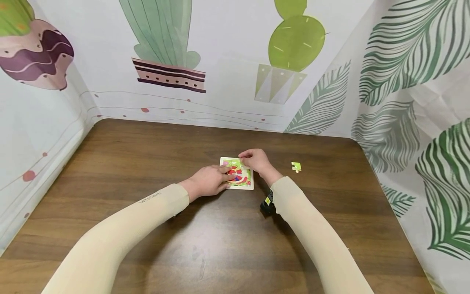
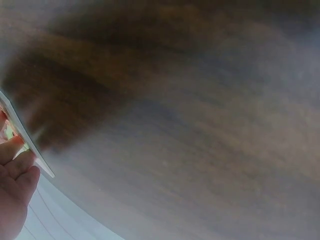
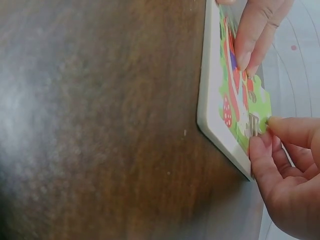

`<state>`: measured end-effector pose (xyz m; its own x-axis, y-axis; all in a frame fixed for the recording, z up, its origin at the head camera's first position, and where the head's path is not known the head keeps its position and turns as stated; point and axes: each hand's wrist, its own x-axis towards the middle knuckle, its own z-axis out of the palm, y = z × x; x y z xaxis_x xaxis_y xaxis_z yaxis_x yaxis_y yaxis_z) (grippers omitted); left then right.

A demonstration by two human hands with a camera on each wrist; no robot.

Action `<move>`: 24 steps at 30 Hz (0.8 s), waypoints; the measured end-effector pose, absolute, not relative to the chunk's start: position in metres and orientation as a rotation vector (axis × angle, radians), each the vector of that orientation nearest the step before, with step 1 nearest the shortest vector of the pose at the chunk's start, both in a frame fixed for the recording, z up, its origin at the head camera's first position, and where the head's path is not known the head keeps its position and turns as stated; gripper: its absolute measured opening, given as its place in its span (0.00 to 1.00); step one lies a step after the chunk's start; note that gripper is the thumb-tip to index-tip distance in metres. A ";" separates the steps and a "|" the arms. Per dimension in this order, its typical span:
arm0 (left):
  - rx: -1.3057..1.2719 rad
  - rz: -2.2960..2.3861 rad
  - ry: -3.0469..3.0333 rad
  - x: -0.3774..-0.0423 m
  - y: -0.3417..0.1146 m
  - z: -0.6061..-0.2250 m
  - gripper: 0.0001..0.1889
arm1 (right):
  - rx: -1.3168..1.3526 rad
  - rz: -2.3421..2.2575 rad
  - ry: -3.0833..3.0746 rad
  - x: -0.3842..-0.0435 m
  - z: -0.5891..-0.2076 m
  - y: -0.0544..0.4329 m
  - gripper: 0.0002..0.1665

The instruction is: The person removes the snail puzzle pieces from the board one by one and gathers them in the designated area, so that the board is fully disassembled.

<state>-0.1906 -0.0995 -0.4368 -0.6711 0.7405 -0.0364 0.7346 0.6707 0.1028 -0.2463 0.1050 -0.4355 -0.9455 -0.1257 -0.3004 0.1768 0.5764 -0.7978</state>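
A small square jigsaw board [image 1: 242,188] with a white border lies on the table, its picture red, blue and green. My left hand [image 1: 211,179] rests on it from the left, fingers stretched over the red and blue part. At the board's upper right, my right hand [image 1: 258,161] pinches a green puzzle piece [image 3: 261,104] between thumb and fingertips. In the right wrist view this piece stands tilted up from the picture, close to the border. Only the fingers of the left hand [image 2: 17,175] and a board edge show in the left wrist view.
A loose green and yellow puzzle piece [image 1: 296,166] lies on the brown wooden table [image 1: 205,245], to the right of the board. Below the right wrist is a black strapped device [image 1: 268,207]. Cloth printed with cacti and leaves [image 1: 231,81] hangs behind the table.
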 end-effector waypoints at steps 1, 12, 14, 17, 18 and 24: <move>1.235 0.122 2.801 -0.191 -0.100 -0.437 0.22 | 0.044 -1.315 2.483 -0.246 -0.435 0.105 0.14; 1.238 0.122 2.810 -0.189 -0.100 -0.436 0.22 | 0.025 -1.307 2.487 -0.247 -0.437 0.106 0.14; 1.244 0.123 2.812 -0.189 -0.100 -0.435 0.22 | 0.020 -1.300 2.488 -0.247 -0.438 0.106 0.14; 1.250 0.122 2.815 -0.189 -0.100 -0.436 0.22 | 0.005 -1.272 2.497 -0.247 -0.437 0.105 0.14; 1.252 0.121 2.815 -0.189 -0.100 -0.436 0.22 | -0.003 -1.257 2.502 -0.247 -0.437 0.105 0.14; 1.250 0.133 2.815 -0.189 -0.100 -0.437 0.22 | -0.054 -1.198 2.523 -0.247 -0.433 0.106 0.13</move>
<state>-0.1888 -0.1002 -0.4366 -0.6695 0.7426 -0.0187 0.7375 0.6675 0.1027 -0.2472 0.1057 -0.4330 -0.9393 -0.1805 -0.2919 0.1123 0.6423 -0.7582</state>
